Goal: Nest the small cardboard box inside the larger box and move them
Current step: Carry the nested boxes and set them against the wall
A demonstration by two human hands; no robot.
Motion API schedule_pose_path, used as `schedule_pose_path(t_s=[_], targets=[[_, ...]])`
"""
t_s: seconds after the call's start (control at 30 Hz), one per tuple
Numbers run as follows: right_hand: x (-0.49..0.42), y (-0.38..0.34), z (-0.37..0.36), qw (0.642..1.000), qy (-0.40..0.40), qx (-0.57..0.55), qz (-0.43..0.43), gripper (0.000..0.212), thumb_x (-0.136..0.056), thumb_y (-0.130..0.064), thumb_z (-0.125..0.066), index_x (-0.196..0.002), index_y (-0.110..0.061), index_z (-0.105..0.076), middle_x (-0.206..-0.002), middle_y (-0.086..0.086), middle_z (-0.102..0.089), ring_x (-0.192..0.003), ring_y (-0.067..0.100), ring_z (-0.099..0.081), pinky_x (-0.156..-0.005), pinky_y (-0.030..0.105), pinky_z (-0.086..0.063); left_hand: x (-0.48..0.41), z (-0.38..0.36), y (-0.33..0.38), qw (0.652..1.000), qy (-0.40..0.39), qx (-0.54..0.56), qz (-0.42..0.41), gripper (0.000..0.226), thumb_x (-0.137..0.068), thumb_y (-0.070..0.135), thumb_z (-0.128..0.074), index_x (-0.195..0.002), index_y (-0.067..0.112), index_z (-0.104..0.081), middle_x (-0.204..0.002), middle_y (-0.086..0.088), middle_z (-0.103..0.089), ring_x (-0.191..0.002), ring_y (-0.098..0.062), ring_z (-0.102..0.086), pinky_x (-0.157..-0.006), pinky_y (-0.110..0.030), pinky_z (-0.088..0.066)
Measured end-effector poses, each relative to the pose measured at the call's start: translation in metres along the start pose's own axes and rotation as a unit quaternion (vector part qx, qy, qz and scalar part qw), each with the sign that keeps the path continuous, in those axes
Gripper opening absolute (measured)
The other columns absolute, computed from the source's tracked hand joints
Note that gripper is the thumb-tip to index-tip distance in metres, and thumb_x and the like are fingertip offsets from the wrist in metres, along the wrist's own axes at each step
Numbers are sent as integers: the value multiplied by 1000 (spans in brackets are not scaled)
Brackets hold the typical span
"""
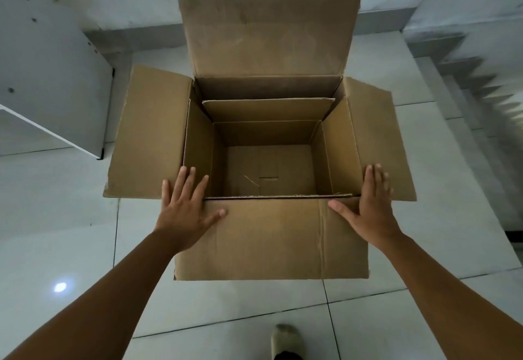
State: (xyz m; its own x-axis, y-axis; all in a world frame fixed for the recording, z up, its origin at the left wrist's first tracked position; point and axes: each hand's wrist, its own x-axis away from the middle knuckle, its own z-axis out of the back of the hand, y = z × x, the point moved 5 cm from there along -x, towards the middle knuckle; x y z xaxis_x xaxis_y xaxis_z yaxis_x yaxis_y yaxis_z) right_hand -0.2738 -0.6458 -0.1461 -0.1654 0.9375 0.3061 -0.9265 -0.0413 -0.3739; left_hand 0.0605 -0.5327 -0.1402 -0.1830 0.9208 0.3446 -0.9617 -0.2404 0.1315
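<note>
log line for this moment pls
smaller brown cardboard box nested in larger brown cardboard box | left hand, right hand open at near corners | on floor

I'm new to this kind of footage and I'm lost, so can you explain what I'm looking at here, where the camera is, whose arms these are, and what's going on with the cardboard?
There is no machine here. The camera is worn on a person's head and looks down, so the two bare arms are the wearer's own. On the tiled floor stands a large cardboard box with its flaps spread open. A smaller cardboard box, also open and empty, already sits inside it. The left hand and right hand lie flat and open against the near corners of the large box; neither has closed a grip on anything. A shoe shows at the bottom edge, a white panel stands on the left, and stairs are on the right.
</note>
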Motion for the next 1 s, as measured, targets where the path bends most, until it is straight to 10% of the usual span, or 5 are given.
schedule_pose_path(t_s=[1.0], targets=[[-176, -162, -26, 992, 90, 6, 94, 119, -59, -81, -31, -149, -6, -10, -159, 15, -14, -146, 34, -11, -116, 50, -24, -137, 46, -140, 991, 118, -32, 60, 105, -78, 76, -1, -118, -3, -56, -145, -31, -39, -144, -41, -20, -113, -61, -14]])
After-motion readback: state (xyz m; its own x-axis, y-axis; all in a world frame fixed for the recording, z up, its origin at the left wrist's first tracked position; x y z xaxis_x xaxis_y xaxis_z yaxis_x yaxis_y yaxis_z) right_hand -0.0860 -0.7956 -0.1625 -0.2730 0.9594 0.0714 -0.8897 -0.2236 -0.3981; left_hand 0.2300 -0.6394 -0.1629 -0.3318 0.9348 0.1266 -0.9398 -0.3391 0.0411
